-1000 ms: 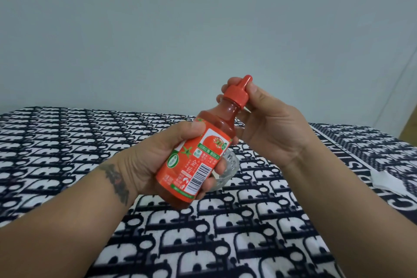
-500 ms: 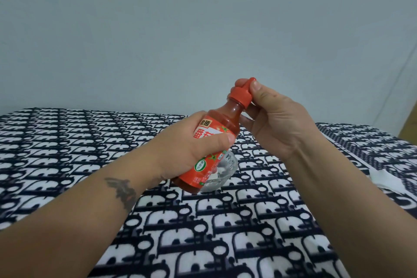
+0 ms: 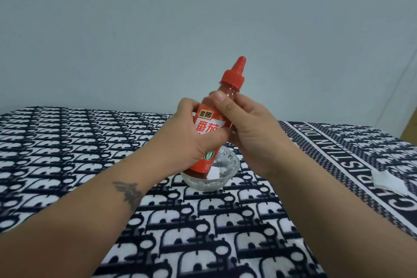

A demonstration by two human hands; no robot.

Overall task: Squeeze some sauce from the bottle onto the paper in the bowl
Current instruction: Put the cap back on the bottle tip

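Note:
A red sauce bottle (image 3: 208, 124) with an orange label and a red pointed cap (image 3: 233, 74) is held nearly upright, cap on, just above the bowl. My left hand (image 3: 189, 140) wraps around its label from the left. My right hand (image 3: 248, 128) grips its shoulder and upper body from the right, thumb on the front. Below the bottle's base sits a small clear glass bowl (image 3: 228, 178) on the patterned cloth, with a bit of white paper (image 3: 214, 172) showing inside; most of the bowl's inside is hidden by the bottle and my left hand.
A black-and-white patterned cloth (image 3: 203, 232) covers the whole surface. A folded white tissue (image 3: 385, 181) lies at the right edge. A plain pale wall rises behind the far edge of the surface.
The bottle has been turned more upright. My right hand has slid from the cap down to the bottle's shoulder, leaving the cap bare.

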